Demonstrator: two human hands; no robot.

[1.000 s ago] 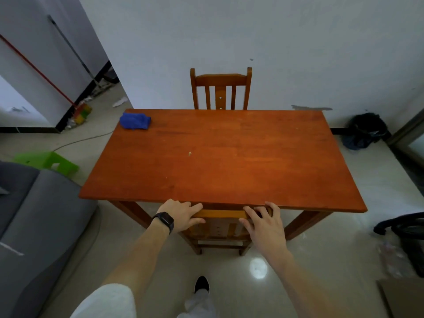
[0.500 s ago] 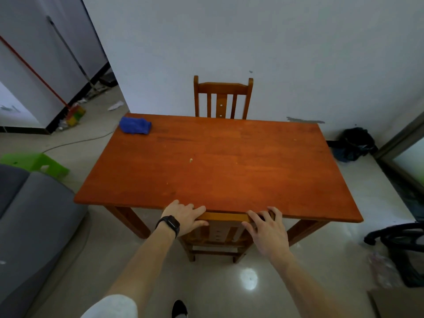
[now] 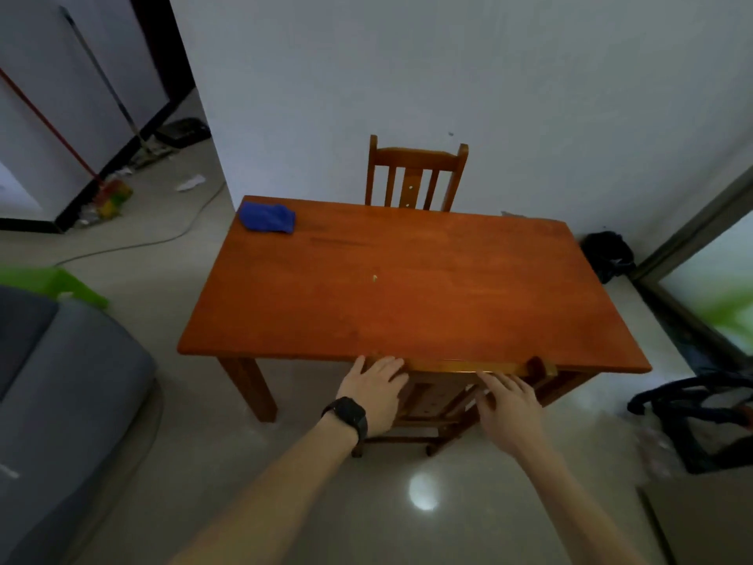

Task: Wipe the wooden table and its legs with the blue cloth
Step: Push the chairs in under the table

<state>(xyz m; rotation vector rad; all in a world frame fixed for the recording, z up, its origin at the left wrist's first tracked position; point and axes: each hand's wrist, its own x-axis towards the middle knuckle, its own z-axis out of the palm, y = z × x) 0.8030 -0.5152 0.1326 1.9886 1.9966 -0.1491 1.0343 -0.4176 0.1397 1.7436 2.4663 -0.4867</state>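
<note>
Two hands meet at the near chair (image 3: pixel 468 365), which is tucked under the front edge of the table (image 3: pixel 407 303). The left hand (image 3: pixel 373 391) lies flat on the chair's top rail with straight fingers. The right hand (image 3: pixel 509 405), fingers spread and holding nothing, reaches just to the same rail. The chair is probably being handled to clear access to the table and its legs. Wiping has not begun: the blue cloth (image 3: pixel 267 217) lies bunched on the far left corner of the tabletop, well apart from both hands.
</note>
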